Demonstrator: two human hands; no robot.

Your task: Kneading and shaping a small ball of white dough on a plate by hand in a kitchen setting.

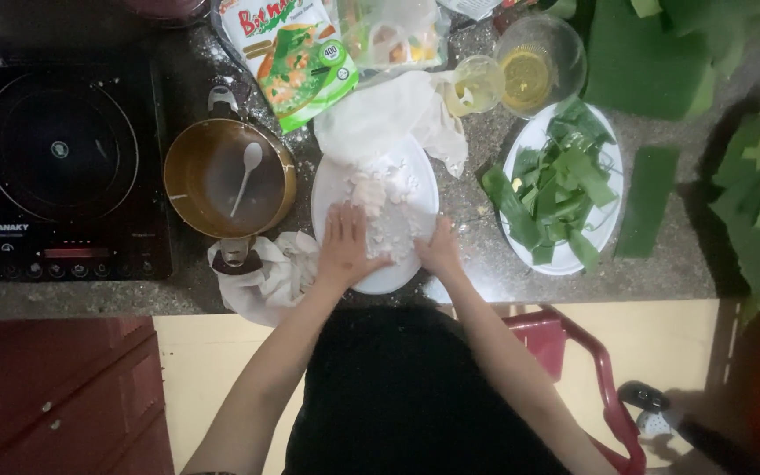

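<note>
A white oval plate (pixel 338 180) lies on the counter in front of me with a crumbly white dough (pixel 386 200) heaped on it. My left hand (pixel 345 242) presses flat on the near left part of the dough, fingers apart. Curled against the dough's right side near the plate's rim is my right hand (pixel 440 251). A white cloth (pixel 389 110) is bunched at the plate's far end.
A black induction cooker (pixel 63 167) stands at the left. Beside it sits a brown pot (pixel 188 189) with a white spoon (pixel 246 171). A white plate of green leaf strips (pixel 560 185) is to the right. A flour bag (pixel 296 53) and glass bowls (pixel 538 62) stand behind.
</note>
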